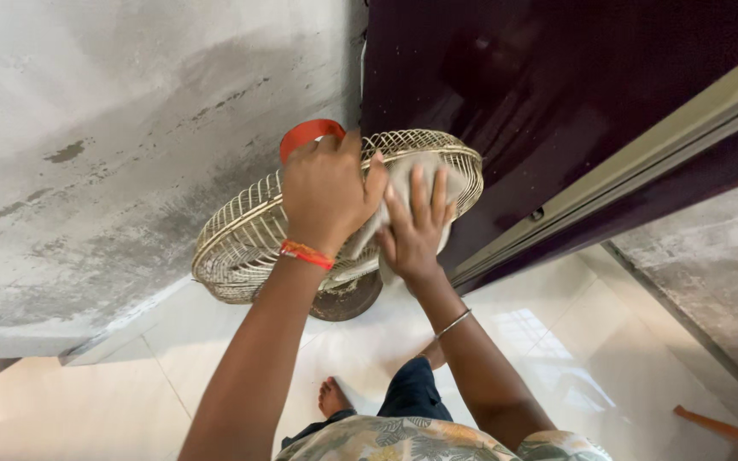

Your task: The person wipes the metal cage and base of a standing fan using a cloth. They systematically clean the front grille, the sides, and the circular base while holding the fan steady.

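Fan guard (241, 235) stands on floor (113, 410), tilted, between wall (87, 128) at left and door (540, 94) at right. Fan base (348, 303) under guard, on floor, near door's lower edge. Left hand (328, 192) on guard's upper rim; ring-shaped handle (309, 132) just behind it. Right hand (416, 230) just right of left hand, pressed flat on cloth (412, 171) lying against guard. Bare foot (333, 397) on floor before fan, below both arms. Stick (728, 431) on floor at far right, well apart from fan.
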